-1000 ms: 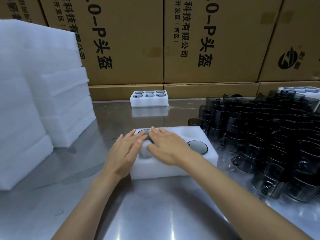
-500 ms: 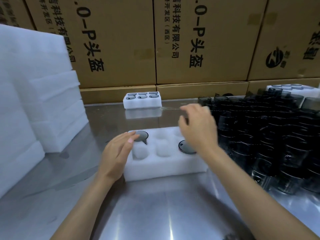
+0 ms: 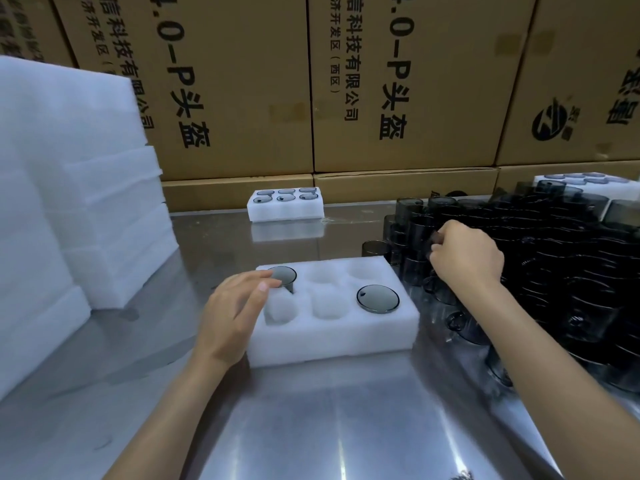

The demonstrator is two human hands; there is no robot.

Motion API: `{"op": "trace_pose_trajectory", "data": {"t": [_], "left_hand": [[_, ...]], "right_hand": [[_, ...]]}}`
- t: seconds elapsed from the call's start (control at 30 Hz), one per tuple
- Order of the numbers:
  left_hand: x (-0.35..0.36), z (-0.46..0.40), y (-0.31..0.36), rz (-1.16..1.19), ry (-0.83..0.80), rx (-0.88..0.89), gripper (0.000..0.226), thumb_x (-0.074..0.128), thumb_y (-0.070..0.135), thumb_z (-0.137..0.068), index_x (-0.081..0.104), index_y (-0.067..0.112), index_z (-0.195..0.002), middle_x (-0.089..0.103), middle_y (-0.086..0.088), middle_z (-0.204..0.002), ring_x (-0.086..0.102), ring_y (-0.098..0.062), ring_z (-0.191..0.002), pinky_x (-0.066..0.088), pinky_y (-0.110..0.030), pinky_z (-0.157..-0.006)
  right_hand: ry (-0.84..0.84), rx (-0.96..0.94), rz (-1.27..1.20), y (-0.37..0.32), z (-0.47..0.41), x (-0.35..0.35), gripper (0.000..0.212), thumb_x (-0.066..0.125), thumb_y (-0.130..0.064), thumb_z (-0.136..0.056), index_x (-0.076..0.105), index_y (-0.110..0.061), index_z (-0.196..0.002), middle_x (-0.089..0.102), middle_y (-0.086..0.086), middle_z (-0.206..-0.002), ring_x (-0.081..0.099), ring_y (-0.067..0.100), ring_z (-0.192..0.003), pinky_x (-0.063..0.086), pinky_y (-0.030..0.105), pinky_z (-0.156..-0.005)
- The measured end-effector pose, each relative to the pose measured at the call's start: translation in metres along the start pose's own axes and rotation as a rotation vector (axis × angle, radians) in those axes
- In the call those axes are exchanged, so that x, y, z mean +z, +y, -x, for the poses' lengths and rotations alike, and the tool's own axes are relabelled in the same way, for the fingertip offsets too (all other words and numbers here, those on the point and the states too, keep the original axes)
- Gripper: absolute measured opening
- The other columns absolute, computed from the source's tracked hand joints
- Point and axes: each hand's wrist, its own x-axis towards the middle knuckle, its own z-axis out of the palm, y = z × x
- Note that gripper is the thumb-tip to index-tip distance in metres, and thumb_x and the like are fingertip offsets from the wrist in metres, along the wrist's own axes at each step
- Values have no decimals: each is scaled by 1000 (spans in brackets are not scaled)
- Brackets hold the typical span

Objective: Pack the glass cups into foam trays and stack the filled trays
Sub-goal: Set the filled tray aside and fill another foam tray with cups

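- Cardboard boxes (image 3: pixel 398 81) with black print fill the top of the frame behind the steel table (image 3: pixel 311 427).
- A stack of empty foam blocks (image 3: pixel 69 202) stands at the left edge.
- A crowd of dark glass cups (image 3: pixel 571 271) covers the right side.
- The foam tray (image 3: pixel 332 337) sits at centre; two of its six pockets hold cups, far left (image 3: pixel 282 276) and near right (image 3: pixel 378 298).
- A filled tray (image 3: pixel 286 204) sits at the back, another (image 3: pixel 585 180) at upper right.
- The right hand (image 3: pixel 465 256), fingers curled, seems to pinch a cup among the crowd.
- The left hand (image 3: pixel 233 315) rests flat, fingers relaxed, on the tray's left edge.
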Motion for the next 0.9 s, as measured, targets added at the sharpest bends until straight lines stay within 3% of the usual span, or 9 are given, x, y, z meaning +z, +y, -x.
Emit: {"op": "trace_pose_trajectory", "data": {"t": [0.1, 0.2, 0.27, 0.37, 0.43, 0.53, 0.67, 0.77, 0.9], "left_hand": [[1, 0, 1, -25, -11, -21, 59, 28, 53, -85, 74, 18, -96, 65, 12, -109, 55, -10, -112, 37, -24, -94], [0, 0, 2, -34, -15, -31, 60, 28, 54, -85, 74, 18, -96, 65, 10, -109, 55, -12, -112, 37, -27, -94], [0, 0, 2, -42, -13, -32, 60, 28, 54, -85, 74, 18, -96, 66, 9, -110, 55, -12, -112, 38, -29, -95], [0, 1, 3, -46, -19, -26, 58, 28, 53, -85, 74, 18, -95, 66, 11, -109, 56, -12, -111, 39, -30, -94], [0, 1, 3, -50, -25, -20, 58, 28, 53, -86, 74, 18, -95, 65, 13, -107, 56, -10, -109, 38, -26, -93], [1, 1, 3, -49, -27, -19, 57, 29, 53, -86, 74, 19, -94, 65, 15, -105, 56, -9, -107, 38, -24, -92], [1, 2, 3, -59, -18, -37, 55, 30, 54, -84, 74, 21, -93, 65, 15, -102, 57, -9, -103, 39, -26, -89], [2, 1, 3, -64, -23, -54, 55, 30, 55, -84, 73, 22, -92, 66, 16, -102, 57, -8, -102, 39, -24, -88], [2, 2, 1, -74, -35, -70, 53, 29, 56, -83, 72, 25, -93, 65, 18, -101, 56, -7, -102, 37, -22, -87]], "right_hand": [[110, -120, -126, -10, 9, -10, 17, 58, -32, -91, 62, -16, -94, 56, 0, -83, 49, 25, -99, 33, 30, -60], [166, -267, -373, -32, 19, -19, 23, 61, -38, -85, 58, -19, -73, 46, -6, -94, 32, 13, -99, 30, 27, -62], [75, -301, -626, -50, 24, -20, 28, 61, -34, -83, 51, -20, -62, 46, -7, -97, 35, 12, -100, 28, 23, -70], [-132, -236, -813, -75, 28, -9, 30, 60, -30, -81, 46, -16, -59, 59, -2, -76, 56, 20, -81, 43, 31, -72], [-192, -225, -718, -89, 29, 2, 26, 59, -33, -81, 51, -15, -63, 54, -4, -60, 51, 19, -66, 40, 28, -60], [-294, -262, -591, -105, 30, 17, 26, 59, -35, -81, 51, -16, -64, 49, -1, -60, 45, 18, -61, 37, 28, -56], [-343, -308, -482, -119, 28, 27, 43, 60, -36, -81, 32, -18, -53, 35, 4, -57, 34, 19, -59, 26, 28, -53], [-363, -306, -437, -125, 28, 31, 52, 64, -42, -79, 31, -18, -47, 35, 1, -52, 38, 19, -54, 28, 26, -49], [-400, -357, -294, -124, 27, 36, 47, 66, -41, -76, 38, -18, -46, 49, 5, -76, 56, 22, -79, 27, 27, -48]]}}
